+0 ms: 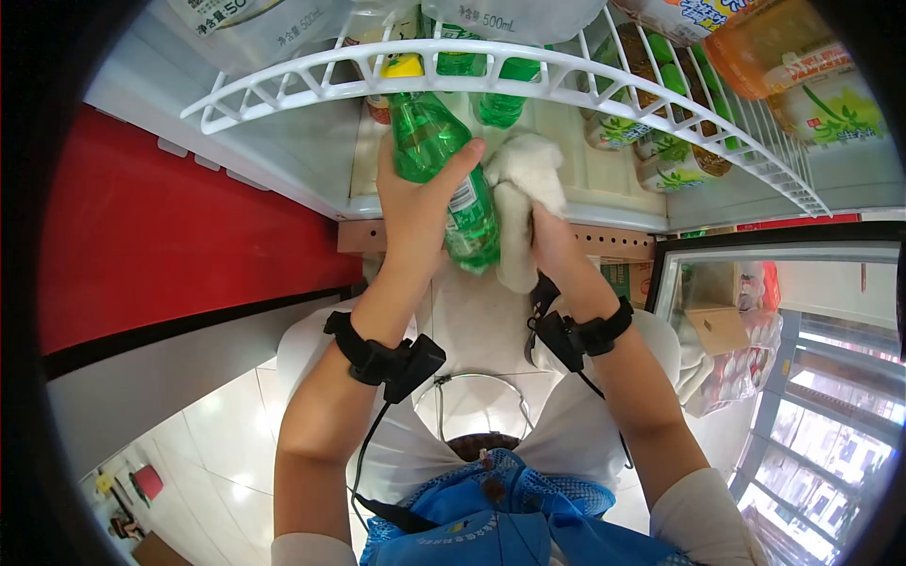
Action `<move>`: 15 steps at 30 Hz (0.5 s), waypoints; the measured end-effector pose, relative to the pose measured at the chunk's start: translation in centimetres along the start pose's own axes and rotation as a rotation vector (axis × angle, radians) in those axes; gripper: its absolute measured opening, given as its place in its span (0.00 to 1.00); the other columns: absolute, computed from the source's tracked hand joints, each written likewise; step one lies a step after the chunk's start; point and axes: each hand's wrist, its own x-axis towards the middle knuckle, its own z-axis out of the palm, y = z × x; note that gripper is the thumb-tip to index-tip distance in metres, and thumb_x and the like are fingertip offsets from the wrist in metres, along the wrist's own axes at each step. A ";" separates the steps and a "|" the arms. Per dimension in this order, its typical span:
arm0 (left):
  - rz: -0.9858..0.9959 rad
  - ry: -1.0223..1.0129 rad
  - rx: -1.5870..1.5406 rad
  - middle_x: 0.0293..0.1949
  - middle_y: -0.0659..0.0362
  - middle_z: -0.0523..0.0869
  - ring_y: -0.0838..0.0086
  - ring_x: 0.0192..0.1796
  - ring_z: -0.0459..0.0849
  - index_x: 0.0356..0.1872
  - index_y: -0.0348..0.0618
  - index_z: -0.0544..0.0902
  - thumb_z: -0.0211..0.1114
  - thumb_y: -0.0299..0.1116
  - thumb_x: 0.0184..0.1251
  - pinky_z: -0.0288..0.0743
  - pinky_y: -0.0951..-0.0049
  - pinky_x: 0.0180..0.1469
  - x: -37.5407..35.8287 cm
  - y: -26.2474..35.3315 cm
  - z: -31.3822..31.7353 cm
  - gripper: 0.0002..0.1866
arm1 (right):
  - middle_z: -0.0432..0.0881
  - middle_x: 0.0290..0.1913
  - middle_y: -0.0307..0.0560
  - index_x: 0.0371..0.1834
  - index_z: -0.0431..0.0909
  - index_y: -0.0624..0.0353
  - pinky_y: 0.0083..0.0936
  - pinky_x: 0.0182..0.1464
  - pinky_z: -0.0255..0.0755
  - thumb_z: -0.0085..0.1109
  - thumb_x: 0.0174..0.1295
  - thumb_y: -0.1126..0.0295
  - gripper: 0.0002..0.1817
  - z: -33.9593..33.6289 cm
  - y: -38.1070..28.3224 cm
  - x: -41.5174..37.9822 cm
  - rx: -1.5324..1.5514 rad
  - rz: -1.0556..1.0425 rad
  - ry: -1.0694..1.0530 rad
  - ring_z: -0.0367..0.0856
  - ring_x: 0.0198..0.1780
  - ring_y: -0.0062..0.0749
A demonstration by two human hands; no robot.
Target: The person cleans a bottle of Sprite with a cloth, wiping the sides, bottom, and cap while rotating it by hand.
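My left hand [413,203] grips a green plastic soda bottle [436,160] around its middle, thumb across the front, holding it tilted just under the white wire shelf [491,71]. Pressed against the bottle's right side is a white cloth [524,203], bunched in my right hand [552,241]. Both wrists wear black strapped devices with cables. More green bottles [500,99] stand behind on the cooler's lower shelf.
The open cooler holds large clear 500 mL bottles [491,19] on the wire shelf and tea drinks [661,156] plus orange drinks [774,52] at right. The red cooler wall [179,226] is at left, a glass-door fridge [802,377] at right, white tiled floor [198,453] below.
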 end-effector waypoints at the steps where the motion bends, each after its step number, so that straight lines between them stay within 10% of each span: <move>1: 0.096 0.016 0.010 0.30 0.62 0.77 0.80 0.30 0.75 0.35 0.40 0.72 0.69 0.30 0.43 0.68 0.82 0.33 0.1 0.0 0.0 0.18 | 0.71 0.49 0.41 0.56 0.60 0.55 0.22 0.47 0.68 0.46 0.60 0.59 0.22 -0.6 -0.2 0.3 0.000 0.000 -0.001 0.71 0.48 0.25; 3: 0.093 0.006 0.012 0.30 0.62 0.76 0.80 0.30 0.75 0.35 0.40 0.71 0.69 0.30 0.43 0.68 0.81 0.33 0.3 0.2 -0.2 0.18 | 0.73 0.43 0.42 0.52 0.66 0.58 0.22 0.42 0.68 0.47 0.58 0.65 0.18 -1.3 -0.6 0.6 -0.112 -0.295 0.148 0.73 0.41 0.26; 15: 0.109 -0.002 0.071 0.33 0.60 0.76 0.79 0.33 0.75 0.39 0.38 0.69 0.71 0.30 0.40 0.69 0.79 0.36 0.8 0.9 -1.1 0.24 | 0.71 0.46 0.44 0.53 0.63 0.59 0.24 0.48 0.66 0.50 0.54 0.70 0.21 -0.8 -1.3 0.2 -0.283 -0.265 -0.181 0.71 0.45 0.28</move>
